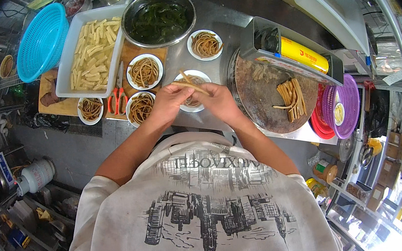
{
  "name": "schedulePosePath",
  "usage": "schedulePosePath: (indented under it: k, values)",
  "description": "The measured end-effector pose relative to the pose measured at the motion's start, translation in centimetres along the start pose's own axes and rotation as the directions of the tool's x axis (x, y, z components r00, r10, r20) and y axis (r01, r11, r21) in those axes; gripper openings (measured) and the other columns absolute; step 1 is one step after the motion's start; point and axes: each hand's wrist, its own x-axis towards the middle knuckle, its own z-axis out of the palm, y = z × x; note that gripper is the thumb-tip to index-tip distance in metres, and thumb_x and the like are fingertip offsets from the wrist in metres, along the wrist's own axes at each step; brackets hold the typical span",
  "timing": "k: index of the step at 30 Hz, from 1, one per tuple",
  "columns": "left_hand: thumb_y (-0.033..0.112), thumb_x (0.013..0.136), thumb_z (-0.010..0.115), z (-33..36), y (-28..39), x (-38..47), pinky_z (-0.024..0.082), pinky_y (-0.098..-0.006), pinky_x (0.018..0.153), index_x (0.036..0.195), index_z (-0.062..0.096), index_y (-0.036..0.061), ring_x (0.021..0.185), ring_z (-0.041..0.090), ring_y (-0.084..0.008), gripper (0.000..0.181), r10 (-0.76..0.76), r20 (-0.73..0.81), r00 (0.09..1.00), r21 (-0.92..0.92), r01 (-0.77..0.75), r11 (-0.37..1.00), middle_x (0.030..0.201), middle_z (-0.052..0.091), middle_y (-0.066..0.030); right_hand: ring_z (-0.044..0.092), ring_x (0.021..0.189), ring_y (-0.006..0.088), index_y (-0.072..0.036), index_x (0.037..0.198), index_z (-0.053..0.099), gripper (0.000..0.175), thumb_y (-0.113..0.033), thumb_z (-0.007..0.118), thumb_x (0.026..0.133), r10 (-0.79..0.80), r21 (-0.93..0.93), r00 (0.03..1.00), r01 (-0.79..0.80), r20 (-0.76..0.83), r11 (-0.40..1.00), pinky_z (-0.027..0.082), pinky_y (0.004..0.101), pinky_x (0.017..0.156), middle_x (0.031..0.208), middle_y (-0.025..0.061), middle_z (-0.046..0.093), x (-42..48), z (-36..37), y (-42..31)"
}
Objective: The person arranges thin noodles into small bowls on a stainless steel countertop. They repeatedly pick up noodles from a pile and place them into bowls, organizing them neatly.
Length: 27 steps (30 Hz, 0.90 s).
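My left hand and my right hand are close together, pinching a flat tan-brown food strip between their fingertips. One thin end of strip rises above the fingers. Below them is a white plate with coiled strips, partly hidden by the hands. Coiled brown strips also fill other white plates: one plate beside my left wrist, one behind it, one farther back. To the right, a pile of flat brown strips lies on a round chopping block.
Red-handled scissors lie on a wooden board. Behind are a white tub of pale yellow sticks, a blue basket and a steel bowl of dark green seaweed-like strips. A cling-film box overhangs the block; a purple basket stands right.
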Motion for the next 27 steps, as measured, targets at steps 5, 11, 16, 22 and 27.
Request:
schedulePosePath:
  k: [5, 11, 16, 22, 27]
  values:
    - [0.017, 0.102, 0.076, 0.2, 0.0, -0.2, 0.045, -0.0242, 0.072, 0.117, 0.078, -0.0006, 0.079, 0.058, -0.0060, 0.023, 0.006, -0.022, 1.000, 0.022, -0.006, 1.000, 0.095, 0.076, -0.0002, 0.064, 0.073, 0.0122, 0.004, 0.107, 0.076, 0.020, -0.015, 0.073, 0.098, -0.117, -0.179, 0.991, 0.104, -0.063, 0.978, 0.054, 0.0328, 0.069, 0.081, 0.0063, 0.073, -0.4, 0.2, -0.2]
    - [0.014, 0.102, 0.075, 0.4, 0.0, -0.3, 0.045, -0.0242, 0.072, 0.116, 0.076, -0.0011, 0.080, 0.059, -0.0063, 0.021, 0.019, -0.074, 0.997, 0.066, -0.014, 0.998, 0.096, 0.074, 0.0000, 0.064, 0.073, 0.0141, 0.002, 0.107, 0.077, 0.019, -0.013, 0.071, 0.097, -0.070, -0.116, 0.994, 0.060, -0.080, 0.991, 0.054, 0.0342, 0.069, 0.080, 0.0145, 0.072, -0.2, -0.2, 0.0]
    - [0.010, 0.102, 0.070, -0.3, 0.5, -0.2, 0.047, -0.0243, 0.072, 0.108, 0.073, 0.0014, 0.081, 0.062, -0.0070, 0.011, 0.121, -0.142, 0.982, 0.189, -0.093, 0.977, 0.095, 0.074, -0.0019, 0.071, 0.079, 0.0273, 0.001, 0.108, 0.078, 0.020, -0.013, 0.072, 0.095, -0.310, -0.288, 0.931, 0.249, -0.190, 0.924, 0.056, 0.0387, 0.075, 0.091, 0.0174, 0.074, 0.7, -0.6, 1.0]
    - [0.013, 0.107, 0.068, -3.2, 2.5, -1.7, 0.053, -0.0259, 0.076, 0.113, 0.067, 0.0028, 0.088, 0.070, -0.0111, 0.011, 0.189, -0.292, 0.938, 0.213, -0.129, 0.969, 0.103, 0.077, -0.0060, 0.059, 0.073, 0.0075, 0.002, 0.105, 0.079, 0.017, -0.013, 0.074, 0.098, -0.065, -0.349, 0.988, 0.011, -0.142, 0.937, 0.049, 0.0276, 0.067, 0.080, 0.0003, 0.069, 1.6, -2.4, 2.5]
    - [0.019, 0.111, 0.060, -3.6, 2.8, -3.0, 0.053, -0.0265, 0.077, 0.110, 0.068, 0.0036, 0.086, 0.067, -0.0100, 0.018, 0.171, -0.317, 0.933, 0.123, -0.138, 0.983, 0.106, 0.077, -0.0079, 0.058, 0.074, 0.0041, 0.002, 0.107, 0.079, 0.019, -0.014, 0.075, 0.099, 0.037, -0.047, 0.985, -0.046, -0.171, 0.998, 0.047, 0.0239, 0.065, 0.084, -0.0028, 0.069, 0.9, -2.6, 1.6]
